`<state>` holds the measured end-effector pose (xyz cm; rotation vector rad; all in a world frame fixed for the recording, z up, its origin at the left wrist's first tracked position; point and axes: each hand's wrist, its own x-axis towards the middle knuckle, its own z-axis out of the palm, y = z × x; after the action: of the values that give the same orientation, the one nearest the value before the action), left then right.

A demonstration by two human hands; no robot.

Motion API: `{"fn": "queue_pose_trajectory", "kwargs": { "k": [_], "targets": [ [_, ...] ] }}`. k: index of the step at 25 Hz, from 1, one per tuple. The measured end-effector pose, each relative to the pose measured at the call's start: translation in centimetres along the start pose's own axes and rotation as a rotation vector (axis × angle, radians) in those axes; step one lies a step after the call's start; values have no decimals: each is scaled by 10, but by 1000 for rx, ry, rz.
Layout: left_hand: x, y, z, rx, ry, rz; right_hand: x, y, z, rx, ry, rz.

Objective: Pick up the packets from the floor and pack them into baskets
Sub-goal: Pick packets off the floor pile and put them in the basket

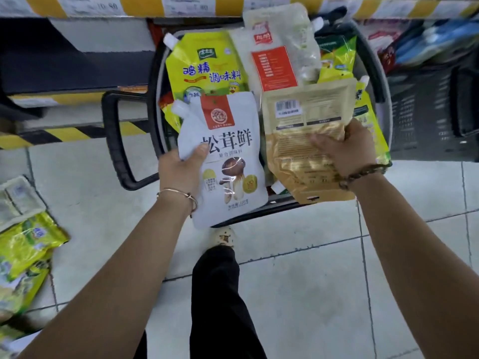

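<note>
From the head camera, the left hand (181, 172) grips a white mushroom-print pouch (228, 156) by its left edge, thumb pressed on the front. The right hand (347, 149) clasps a gold pouch (305, 141) by its right edge. Both pouches hang side by side over the near half of a black basket (374, 60), which already contains a yellow packet (204, 63) and a white-and-red pouch (274, 55). More yellow packets (26, 244) lie on the tiled floor (298, 281) at far left.

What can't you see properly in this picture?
Head view only.
Basket bottom: hidden under packets and the white packet in the left hand.
Gold packet front: turned away, partly under the right hand.
Shelf price labels: blurred.
Floor packets: cut off by the left edge.
</note>
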<state>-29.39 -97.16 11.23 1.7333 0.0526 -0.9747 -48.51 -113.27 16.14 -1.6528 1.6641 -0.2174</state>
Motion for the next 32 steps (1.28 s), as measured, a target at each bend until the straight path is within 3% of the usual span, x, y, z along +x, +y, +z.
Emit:
{"fn": "queue_pose_trajectory", "kwargs": {
  "k": [5, 7, 10, 13, 23, 32],
  "targets": [
    [4, -15, 13, 326, 212, 111, 8, 14, 21, -161, 108, -44],
    [-8, -17, 11, 496, 230, 354, 4, 17, 24, -383, 165, -178],
    [-19, -34, 8, 1139, 58, 721, 4, 19, 32, -691, 50, -392],
    [-11, -38, 22, 1480, -123, 714, 8, 21, 47, -779, -72, -568],
    [5, -34, 43, 1672, -215, 426, -4, 48, 69, -877, -83, -571],
    [-5, -18, 33, 1565, -289, 470, -9, 16, 49, -785, -189, -449]
  ]
}}
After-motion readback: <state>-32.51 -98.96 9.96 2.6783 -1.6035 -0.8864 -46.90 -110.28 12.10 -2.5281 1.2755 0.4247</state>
